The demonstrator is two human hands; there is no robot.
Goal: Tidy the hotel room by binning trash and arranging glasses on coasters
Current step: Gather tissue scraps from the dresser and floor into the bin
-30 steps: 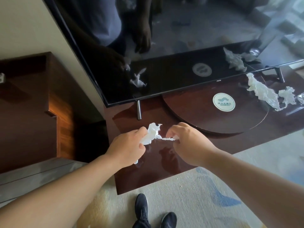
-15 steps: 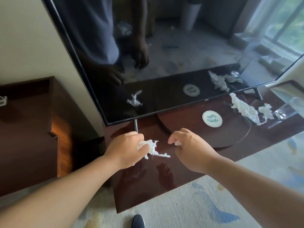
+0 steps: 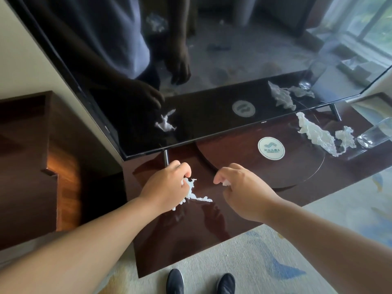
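The left hand [image 3: 167,185] was clenched around a torn white tissue [image 3: 196,195], whose ragged tail trailed onto the glossy dark desk [image 3: 182,240] just in front of the television [image 3: 191,71]. The right hand [image 3: 244,192], a little apart from it, pinched a small white scrap [image 3: 226,183] between thumb and curled fingers. Farther right, a round coaster [image 3: 271,148] lay on a round wooden board [image 3: 254,172], with two crumpled tissues [image 3: 316,134] beside it and a clear glass [image 3: 375,133] near the desk's far right end.
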